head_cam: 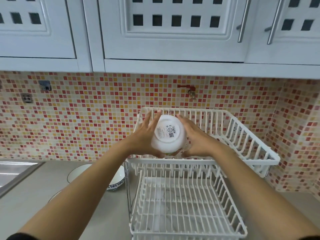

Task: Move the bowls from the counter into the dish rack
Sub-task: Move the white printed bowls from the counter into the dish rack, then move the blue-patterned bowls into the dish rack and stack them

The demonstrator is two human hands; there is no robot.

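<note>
A white bowl (pixel 168 135) is held upside down, its base with a label and QR code facing me, over the front edge of the top tier of the white wire dish rack (pixel 242 135). My left hand (pixel 144 135) presses on its left side and my right hand (pixel 194 137) on its right side. The rack's lower tier (pixel 187 205) holds nothing. On the counter to the left of the rack stand a blue-patterned bowl (pixel 119 181), a white bowl with a dark rim (pixel 78 173) and part of another dish (pixel 55 195), all partly hidden by my left forearm.
A steel sink (pixel 15 172) lies at the far left. The grey counter (pixel 26 213) runs under my arms. Mosaic tile wall with a red valve tap (pixel 191 91) and a socket (pixel 27 98) stands behind. White cabinets (pixel 173 32) hang overhead.
</note>
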